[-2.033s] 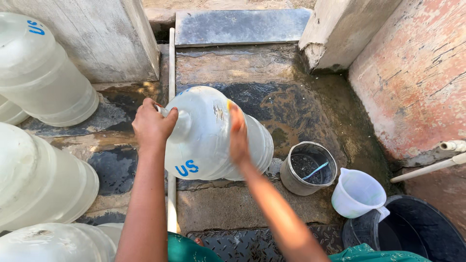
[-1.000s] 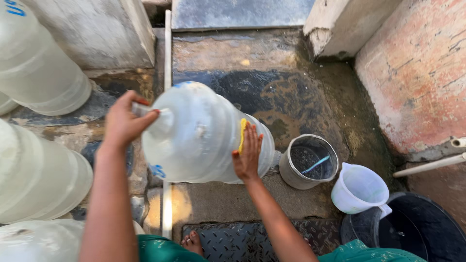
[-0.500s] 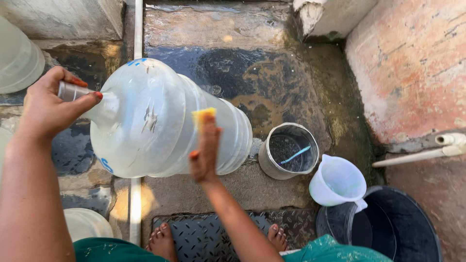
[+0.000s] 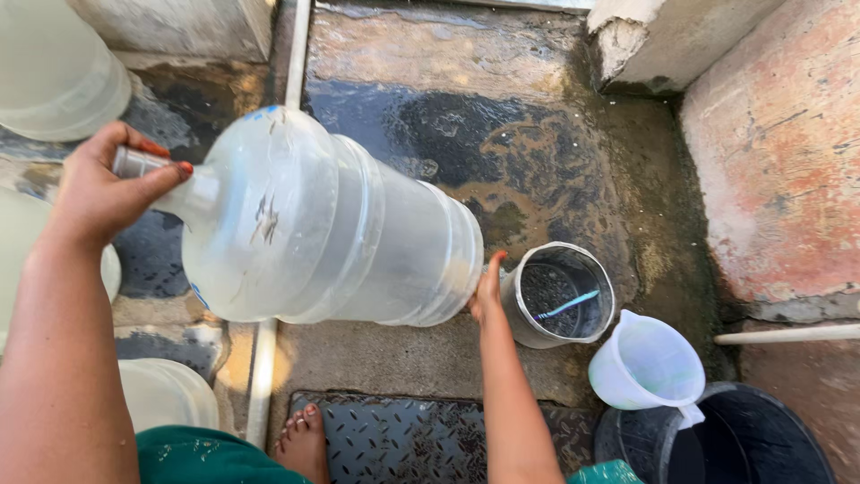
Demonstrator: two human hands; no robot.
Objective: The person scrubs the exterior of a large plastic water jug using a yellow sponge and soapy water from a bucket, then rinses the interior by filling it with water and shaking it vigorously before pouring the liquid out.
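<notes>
A big translucent water jug (image 4: 331,229) lies on its side in the air, tilted, neck to the left. My left hand (image 4: 103,188) is wrapped around its neck and cap. Against the jug's base on the right rests my right hand (image 4: 488,289), mostly hidden behind the base; earlier it held a yellow sponge, which I cannot see now. Just right of that hand stands a round metal tin (image 4: 557,294) with dark contents and a light blue stick in it.
More translucent jugs lie at the top left (image 4: 54,72) and lower left (image 4: 166,394). A white plastic pitcher (image 4: 647,363) and a black bucket (image 4: 717,444) stand at the lower right. The wet stone floor (image 4: 502,134) runs to a reddish wall (image 4: 779,152). My bare foot (image 4: 300,439) is on a metal tread plate.
The jug has swung to the left and tipped more level. My right hand slid from the jug's side down to its base, near the tin. The view shifted closer.
</notes>
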